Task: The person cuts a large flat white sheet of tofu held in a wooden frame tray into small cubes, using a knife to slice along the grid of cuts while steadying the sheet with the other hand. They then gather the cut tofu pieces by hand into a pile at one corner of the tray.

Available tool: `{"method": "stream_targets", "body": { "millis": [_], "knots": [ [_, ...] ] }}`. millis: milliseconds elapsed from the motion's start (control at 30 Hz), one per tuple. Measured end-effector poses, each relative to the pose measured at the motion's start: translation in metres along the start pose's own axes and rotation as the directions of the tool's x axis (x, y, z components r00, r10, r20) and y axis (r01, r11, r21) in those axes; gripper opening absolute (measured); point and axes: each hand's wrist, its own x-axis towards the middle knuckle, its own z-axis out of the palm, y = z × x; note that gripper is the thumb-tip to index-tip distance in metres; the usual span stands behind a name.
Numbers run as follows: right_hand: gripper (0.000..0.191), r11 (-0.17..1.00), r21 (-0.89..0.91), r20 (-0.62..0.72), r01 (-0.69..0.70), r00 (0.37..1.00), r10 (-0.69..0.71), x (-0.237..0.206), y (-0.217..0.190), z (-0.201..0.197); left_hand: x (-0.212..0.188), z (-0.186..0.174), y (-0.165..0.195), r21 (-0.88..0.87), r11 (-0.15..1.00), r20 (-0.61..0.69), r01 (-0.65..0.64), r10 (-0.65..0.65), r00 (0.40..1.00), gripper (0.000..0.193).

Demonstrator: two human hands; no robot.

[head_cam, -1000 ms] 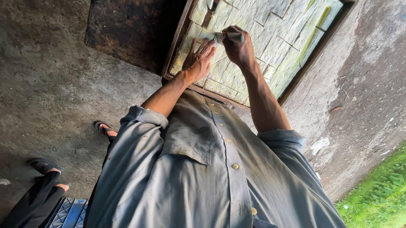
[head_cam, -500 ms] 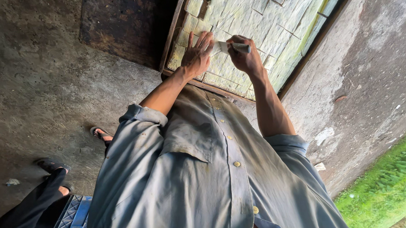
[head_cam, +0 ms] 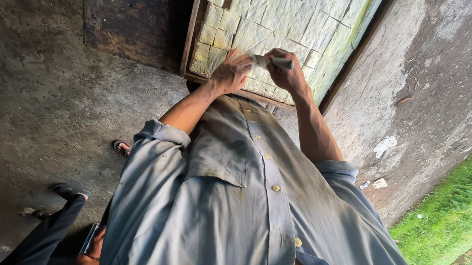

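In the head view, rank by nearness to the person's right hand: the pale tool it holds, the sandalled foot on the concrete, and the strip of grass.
1. Pale tool: in the grip of the right hand, over the tray of pale blocks.
2. Sandalled foot: lower left, on the concrete.
3. Grass: far lower right corner.

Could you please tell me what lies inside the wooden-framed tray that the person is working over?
The wooden-framed tray holds a pale greenish slab cut into squares. The left hand and right hand cover some squares.
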Motion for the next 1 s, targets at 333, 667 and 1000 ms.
{"method": "stream_targets", "body": {
  "millis": [333, 667, 1000],
  "knots": [
    [0.007, 0.983, -0.089, -0.027, 0.162, 0.986, -0.165, -0.023, 0.01, 0.012, -0.006, 0.023, 0.016, -0.116, 0.987, 0.213, -0.113, 0.135, 0.968, 0.027],
    [0.016, 1.0, -0.022, 0.03, -0.011, 0.999, 0.011, -0.079, 0.002, 0.005, -0.003, 0.031, 0.038, -0.005, 0.996, 0.325, -0.093, 0.09, 0.941, 0.028],
    [0.014, 0.999, -0.013, 0.065, 0.036, 0.997, -0.035, -0.123, 0.031, 0.01, -0.001, 0.059, 0.066, -0.133, 0.979, 0.255, -0.155, 0.185, 0.949, 0.037]
  ]
}}
